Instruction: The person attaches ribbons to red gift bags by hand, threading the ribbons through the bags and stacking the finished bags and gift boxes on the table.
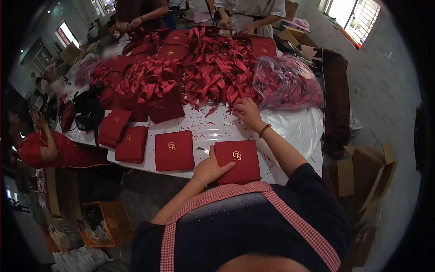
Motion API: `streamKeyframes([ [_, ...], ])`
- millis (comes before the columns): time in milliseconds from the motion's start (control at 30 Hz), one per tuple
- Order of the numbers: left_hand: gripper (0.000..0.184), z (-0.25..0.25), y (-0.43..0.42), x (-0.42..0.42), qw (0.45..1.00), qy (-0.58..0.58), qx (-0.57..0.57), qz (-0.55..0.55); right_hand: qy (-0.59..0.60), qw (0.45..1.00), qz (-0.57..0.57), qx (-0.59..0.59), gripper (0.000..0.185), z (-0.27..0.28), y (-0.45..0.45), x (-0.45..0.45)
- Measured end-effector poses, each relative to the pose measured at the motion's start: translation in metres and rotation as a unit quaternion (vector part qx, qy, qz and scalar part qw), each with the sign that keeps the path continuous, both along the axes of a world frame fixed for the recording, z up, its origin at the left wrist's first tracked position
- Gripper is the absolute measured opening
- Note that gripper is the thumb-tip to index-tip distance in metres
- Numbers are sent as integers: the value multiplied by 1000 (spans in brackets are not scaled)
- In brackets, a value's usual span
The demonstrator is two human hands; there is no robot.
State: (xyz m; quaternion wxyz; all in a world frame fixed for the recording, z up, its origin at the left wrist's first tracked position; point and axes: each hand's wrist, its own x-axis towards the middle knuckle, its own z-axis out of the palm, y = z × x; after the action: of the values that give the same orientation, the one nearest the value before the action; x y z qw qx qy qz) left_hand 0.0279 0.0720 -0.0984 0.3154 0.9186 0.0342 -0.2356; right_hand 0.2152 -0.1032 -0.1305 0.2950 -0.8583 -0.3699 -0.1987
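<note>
A flat red square packet with gold lettering lies at the table's front edge, close to my body. My left hand grips its left side, thumb laid across the top face. Farther forward, my right hand is at the near edge of a heap of red ribbons. Its fingers are bent and pinched at the ribbon ends, and their tips are partly hidden. Just left of my left hand is a similar red packet stack, with another lettered stack beyond it.
A clear plastic bag of red ribbons rests on the right of the white table, which is strewn with small dark bits. Two people stand across the table; another person in red is at left. Open cardboard boxes stand on the right.
</note>
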Motion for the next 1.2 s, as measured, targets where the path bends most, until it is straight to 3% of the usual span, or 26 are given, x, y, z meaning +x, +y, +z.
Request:
streamKeyframes([
  [67, 109, 3, 0, 0, 1000, 0, 1, -17, 162, 968, 44, 188, 11, 27, -5, 3],
  [100, 109, 4, -1, 0, 1000, -2, 0, -18, 256, 916, 68, 302, 11, 48, -6, 0],
  [200, 107, 9, -2, -2, 999, -2, 21, -24, 226, 883, 109, 397, 15, 129, -22, -3],
  [300, 102, 16, -3, -7, 997, -12, 71, -15, 186, 892, 102, 399, 20, 188, -42, -14],
  [400, 81, 27, 2, -3, 972, -197, 127, -35, 204, 866, 91, 448, 22, 215, -54, -30],
  [433, 81, 20, 3, 2, 961, -248, 108, -65, 263, 823, 89, 496, 24, 219, -48, -46],
  [467, 78, 22, 4, 9, 946, -287, 98, -114, 277, 838, 101, 459, 23, 209, -50, -53],
  [533, 76, 17, 1, 19, 939, -299, 67, -159, 403, 797, 164, 419, 9, 171, -50, -76],
  [567, 75, 14, -2, 22, 937, -284, 74, -189, 480, 780, 116, 384, 9, 147, -47, -93],
  [600, 72, 9, -2, 24, 938, -274, 85, -196, 531, 758, 157, 346, 11, 116, -40, -103],
  [633, 69, 2, -4, 26, 937, -263, 89, -210, 586, 751, 93, 288, 15, 106, -26, -125],
  [667, 62, -9, -6, 28, 928, -302, 84, -201, 624, 736, 83, 249, 13, 86, -20, -135],
  [767, 59, -14, -8, 29, 927, -306, 93, -197, 607, 751, 82, 246, 14, 37, -5, -157],
  [833, 56, -11, -11, 30, 930, -299, 105, -188, 601, 694, 68, 389, 14, 6, -3, -162],
  [867, 53, -9, -12, 31, 932, -295, 114, -179, 601, 693, 69, 391, 14, -6, -1, -163],
  [933, 44, 7, -15, 34, 925, -311, 131, -177, 534, 710, 76, 452, 14, -22, -1, -168],
  [1000, 36, 15, -19, 35, 916, -329, 146, -176, 528, 733, 63, 424, 13, -20, -2, -174],
  [1067, 20, 18, -22, 35, 871, -384, 163, -259, 521, 755, 48, 396, 12, -41, 8, -169],
  [1100, 20, 20, -22, 36, 871, -384, 160, -261, 399, 626, 321, 588, 11, -79, 29, -155],
  [1133, 16, 23, -20, 36, 890, -338, 150, -267, 220, 409, 547, 696, 10, -100, 38, -150],
  [1167, 12, 29, -17, 35, 907, -290, 137, -274, 381, 624, 335, 594, 10, -71, 14, -164],
  [1200, 17, 34, -10, 38, 918, -250, 117, -285, 499, 757, 77, 416, 9, -39, -9, -178],
])
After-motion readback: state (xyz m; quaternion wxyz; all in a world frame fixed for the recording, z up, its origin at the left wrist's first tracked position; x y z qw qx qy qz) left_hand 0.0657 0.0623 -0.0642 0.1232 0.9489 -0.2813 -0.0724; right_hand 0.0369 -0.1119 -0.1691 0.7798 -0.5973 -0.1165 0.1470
